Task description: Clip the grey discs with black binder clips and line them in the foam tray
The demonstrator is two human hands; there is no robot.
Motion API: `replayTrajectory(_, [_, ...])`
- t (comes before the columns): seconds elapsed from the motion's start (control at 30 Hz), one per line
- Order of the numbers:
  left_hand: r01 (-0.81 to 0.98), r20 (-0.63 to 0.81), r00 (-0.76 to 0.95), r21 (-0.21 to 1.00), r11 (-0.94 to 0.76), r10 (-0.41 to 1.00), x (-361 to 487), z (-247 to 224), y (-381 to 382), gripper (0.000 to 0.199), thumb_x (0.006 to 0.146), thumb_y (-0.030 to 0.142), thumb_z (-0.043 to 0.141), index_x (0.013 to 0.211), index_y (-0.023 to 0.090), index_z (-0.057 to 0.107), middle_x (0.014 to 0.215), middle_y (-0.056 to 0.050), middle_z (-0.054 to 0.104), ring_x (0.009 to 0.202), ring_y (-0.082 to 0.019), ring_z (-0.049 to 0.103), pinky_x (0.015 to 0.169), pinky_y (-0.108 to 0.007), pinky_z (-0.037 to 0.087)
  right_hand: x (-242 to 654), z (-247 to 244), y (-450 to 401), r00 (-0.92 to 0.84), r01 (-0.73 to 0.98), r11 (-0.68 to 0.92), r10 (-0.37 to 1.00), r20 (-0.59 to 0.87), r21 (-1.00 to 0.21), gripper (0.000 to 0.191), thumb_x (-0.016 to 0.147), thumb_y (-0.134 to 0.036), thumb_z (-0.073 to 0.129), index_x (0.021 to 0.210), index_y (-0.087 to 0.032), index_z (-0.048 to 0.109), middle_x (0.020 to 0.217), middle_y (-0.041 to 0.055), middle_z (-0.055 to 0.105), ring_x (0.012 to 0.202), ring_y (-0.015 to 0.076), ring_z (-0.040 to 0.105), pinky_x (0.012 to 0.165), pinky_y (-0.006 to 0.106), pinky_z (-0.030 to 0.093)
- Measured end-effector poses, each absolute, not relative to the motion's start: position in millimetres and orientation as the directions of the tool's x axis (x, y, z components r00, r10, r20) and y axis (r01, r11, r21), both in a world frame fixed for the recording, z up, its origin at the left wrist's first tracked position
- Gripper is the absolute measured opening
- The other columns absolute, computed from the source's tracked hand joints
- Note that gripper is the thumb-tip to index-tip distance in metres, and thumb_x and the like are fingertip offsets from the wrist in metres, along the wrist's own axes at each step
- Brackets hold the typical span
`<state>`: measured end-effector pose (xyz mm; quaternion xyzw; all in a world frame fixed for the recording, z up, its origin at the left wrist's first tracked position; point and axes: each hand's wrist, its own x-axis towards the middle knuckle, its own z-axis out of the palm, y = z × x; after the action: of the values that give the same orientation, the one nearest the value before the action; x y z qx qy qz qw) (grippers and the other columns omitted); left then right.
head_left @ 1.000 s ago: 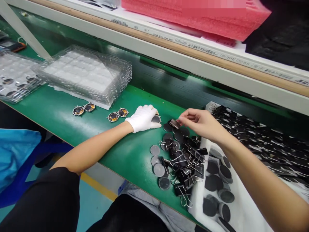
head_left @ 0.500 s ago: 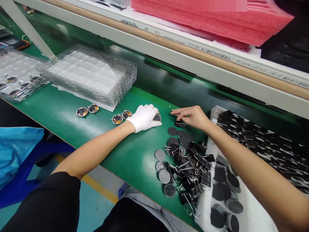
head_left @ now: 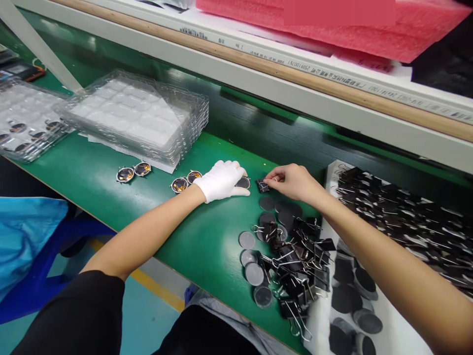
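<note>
My left hand (head_left: 221, 181), in a white glove, has its fingers and thumb around a round watch-like piece with a dark disc (head_left: 243, 183) on the green table. Pinched in the fingertips of my right hand (head_left: 291, 181) is a black binder clip (head_left: 263, 186), just right of that piece. Two round pieces with orange-and-black faces (head_left: 180, 185) lie by my left wrist, and another pair (head_left: 125, 174) lies farther left. Below my right hand are loose dark discs (head_left: 254, 273) and a heap of black binder clips (head_left: 295, 261).
Stacked clear trays (head_left: 133, 113) stand at the back left, beside another tray holding round pieces (head_left: 27, 111). On the right, a white box (head_left: 325, 315) holds clips and discs. A shelf rail (head_left: 236, 56) with pink foam (head_left: 332, 37) crosses above.
My right hand has moved a little left and its fingers have closed on the binder clip, which is now nearer my left hand. My left hand remains around the round piece.
</note>
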<state>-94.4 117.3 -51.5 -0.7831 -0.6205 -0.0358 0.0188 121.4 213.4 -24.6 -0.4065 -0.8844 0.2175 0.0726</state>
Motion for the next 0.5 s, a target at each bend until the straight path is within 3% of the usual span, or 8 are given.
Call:
replayTrajectory(0.1, [0.973,0.105,0.226,0.012,-0.228,0.968,-94,-52,119,0.059,0.09,0.067,0.061,0.121,0.017,0.069,0.112,-0.014,0.068,0.103,-0.033,0.065,0.084,-0.04,0.043,106,-19,212,-0.609,0.735,0.515,0.787,-0.097,-0.44,0.018,0.086,-0.035,0.068,0.075,-0.022,0.075,0.074,0.0041,0.076,0.071,0.0223,0.069,0.069,0.035,0.051])
replayTrajectory(0.17, [0.976,0.123,0.213,0.011,-0.216,0.969,-93,-54,119,0.059,0.089,0.068,0.061,0.118,0.017,0.07,0.11,-0.013,0.068,0.101,-0.034,0.066,0.083,-0.04,0.044,98,-14,212,-0.578,0.77,0.491,0.808,-0.119,-0.407,0.028,0.088,-0.046,0.068,0.076,-0.022,0.075,0.078,0.0072,0.076,0.074,0.0253,0.07,0.073,0.038,0.052])
replayTrajectory(0.23, [0.978,0.138,0.206,0.011,-0.21,0.969,-92,-55,119,0.057,0.09,0.067,0.061,0.117,0.018,0.07,0.108,-0.013,0.068,0.1,-0.034,0.066,0.082,-0.04,0.044,90,-12,214,-0.536,0.783,0.494,0.844,-0.007,-0.378,0.043,0.094,-0.059,0.057,0.095,-0.02,0.076,0.095,0.0132,0.077,0.09,0.0317,0.07,0.084,0.046,0.053])
replayTrajectory(0.33, [0.977,0.143,0.21,0.012,-0.214,0.967,-91,-55,119,0.055,0.09,0.066,0.061,0.115,0.018,0.07,0.106,-0.012,0.068,0.099,-0.033,0.066,0.081,-0.04,0.044,73,-16,218,-0.441,0.785,0.479,0.877,0.19,-0.392,0.059,0.104,-0.058,0.031,0.133,-0.018,0.063,0.128,0.0221,0.067,0.122,0.0415,0.059,0.1,0.061,0.044])
replayTrajectory(0.5, [0.979,0.135,0.201,-0.004,-0.203,0.97,-92,-57,119,0.057,0.091,0.068,0.059,0.116,0.018,0.07,0.107,-0.013,0.068,0.101,-0.032,0.065,0.084,-0.04,0.043,51,-47,229,-0.421,0.807,0.431,0.899,0.117,-0.404,0.055,0.105,-0.052,0.023,0.142,-0.024,0.053,0.152,0.0208,0.046,0.143,0.0432,0.036,0.111,0.069,0.029])
